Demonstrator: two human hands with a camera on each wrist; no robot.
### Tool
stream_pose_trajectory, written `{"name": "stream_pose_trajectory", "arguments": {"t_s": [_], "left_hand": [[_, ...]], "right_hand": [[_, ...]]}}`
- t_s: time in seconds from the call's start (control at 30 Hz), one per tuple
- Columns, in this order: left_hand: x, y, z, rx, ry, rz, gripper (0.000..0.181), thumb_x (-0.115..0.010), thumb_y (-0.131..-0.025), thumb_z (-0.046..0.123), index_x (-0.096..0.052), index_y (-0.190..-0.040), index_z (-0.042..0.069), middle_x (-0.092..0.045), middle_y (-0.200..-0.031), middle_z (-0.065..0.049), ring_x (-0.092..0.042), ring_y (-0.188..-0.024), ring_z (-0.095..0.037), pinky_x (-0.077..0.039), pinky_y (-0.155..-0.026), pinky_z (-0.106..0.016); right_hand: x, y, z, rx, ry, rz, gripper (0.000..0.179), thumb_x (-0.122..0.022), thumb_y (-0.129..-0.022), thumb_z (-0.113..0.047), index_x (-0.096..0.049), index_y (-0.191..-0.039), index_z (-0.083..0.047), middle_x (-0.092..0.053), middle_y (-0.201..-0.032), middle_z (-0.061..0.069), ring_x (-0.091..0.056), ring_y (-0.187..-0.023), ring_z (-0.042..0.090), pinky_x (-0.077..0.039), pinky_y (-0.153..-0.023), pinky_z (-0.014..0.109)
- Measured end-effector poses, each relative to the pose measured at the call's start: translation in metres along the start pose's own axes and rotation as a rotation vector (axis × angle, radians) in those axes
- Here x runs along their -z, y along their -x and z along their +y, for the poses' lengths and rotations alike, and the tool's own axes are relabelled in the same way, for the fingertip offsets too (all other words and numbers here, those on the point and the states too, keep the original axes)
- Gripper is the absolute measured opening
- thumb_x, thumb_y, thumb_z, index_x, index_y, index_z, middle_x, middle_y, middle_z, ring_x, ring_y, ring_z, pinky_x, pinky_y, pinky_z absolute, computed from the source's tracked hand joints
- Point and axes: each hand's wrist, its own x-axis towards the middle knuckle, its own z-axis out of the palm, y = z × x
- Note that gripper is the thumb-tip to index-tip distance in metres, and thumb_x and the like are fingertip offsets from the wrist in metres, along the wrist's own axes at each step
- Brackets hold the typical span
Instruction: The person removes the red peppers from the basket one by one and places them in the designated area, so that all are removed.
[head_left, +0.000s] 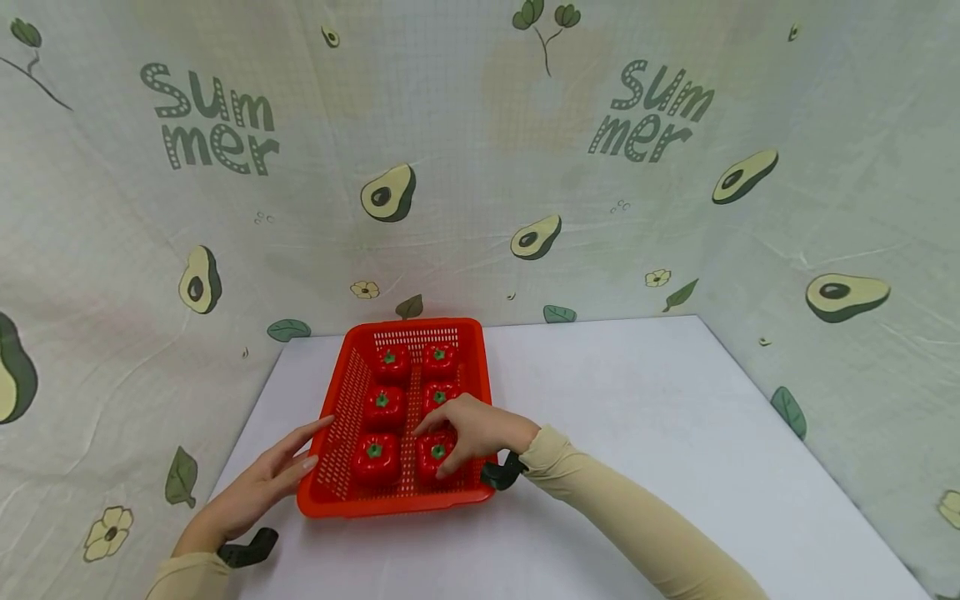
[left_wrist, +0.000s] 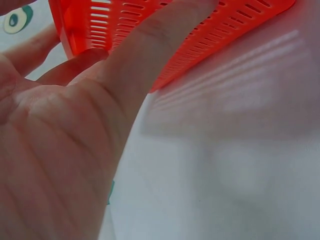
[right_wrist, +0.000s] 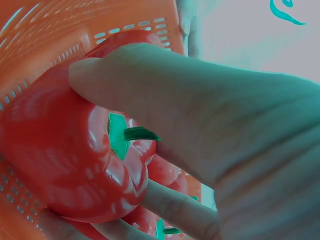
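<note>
Several shiny red bell peppers with green stems stand in two columns inside a red plastic basket (head_left: 397, 505). My right hand (head_left: 472, 429) reaches over the basket's right side and grips the front right bell pepper (right_wrist: 55, 145), thumb on top near the stem and fingers around its lower side. This pepper sits within the basket. At the basket's left side, my left hand (head_left: 258, 492) touches the rim and outer wall with fairly straight fingers and thumb. Beside the gripped pepper is the front left bell pepper (head_left: 377, 458). The middle right bell pepper (head_left: 441, 395) is partly hidden by my right hand.
The basket stands on a white table (head_left: 615, 417), towards its left side. A pale cloth (head_left: 465, 150) printed with avocados and lettering hangs behind and along both sides. A black wrist strap piece (head_left: 504, 472) sits near the basket's front right corner.
</note>
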Motion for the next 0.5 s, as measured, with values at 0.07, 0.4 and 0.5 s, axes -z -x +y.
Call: {"name": "stream_pose_trajectory", "arguments": {"t_s": [0.07,0.4,0.5], "left_hand": [[0.0,0.0,0.0,-0.004,0.003,-0.005,0.055,-0.043,-0.108,0.021,-0.025,-0.158,0.033,-0.015,-0.163,-0.006,-0.051,-0.13,-0.031,-0.054,-0.093,-0.043],[-0.001,0.0,-0.002,-0.001,-0.01,0.013,0.054,-0.044,-0.107,0.021,-0.026,-0.157,0.034,-0.015,-0.163,-0.005,-0.047,-0.133,-0.035,-0.054,-0.093,-0.043],[-0.001,0.0,-0.001,0.0,-0.01,0.015,0.054,-0.044,-0.107,0.021,-0.026,-0.157,0.034,-0.015,-0.163,-0.004,-0.046,-0.134,-0.036,-0.054,-0.093,-0.043]], "right_hand": [[0.0,0.001,0.0,0.002,-0.003,0.002,0.058,-0.09,-0.074,-0.024,-0.069,-0.128,-0.017,-0.066,-0.12,-0.007,-0.055,-0.11,0.013,-0.052,-0.077,0.018],[0.007,0.005,-0.001,0.048,-0.04,0.029,0.058,-0.088,-0.075,-0.024,-0.068,-0.129,-0.021,-0.064,-0.122,-0.009,-0.054,-0.113,0.014,-0.053,-0.078,0.02],[0.013,0.006,-0.002,0.072,-0.059,0.046,0.059,-0.088,-0.075,-0.023,-0.068,-0.13,-0.019,-0.064,-0.122,-0.009,-0.054,-0.114,0.014,-0.054,-0.078,0.021]]}}
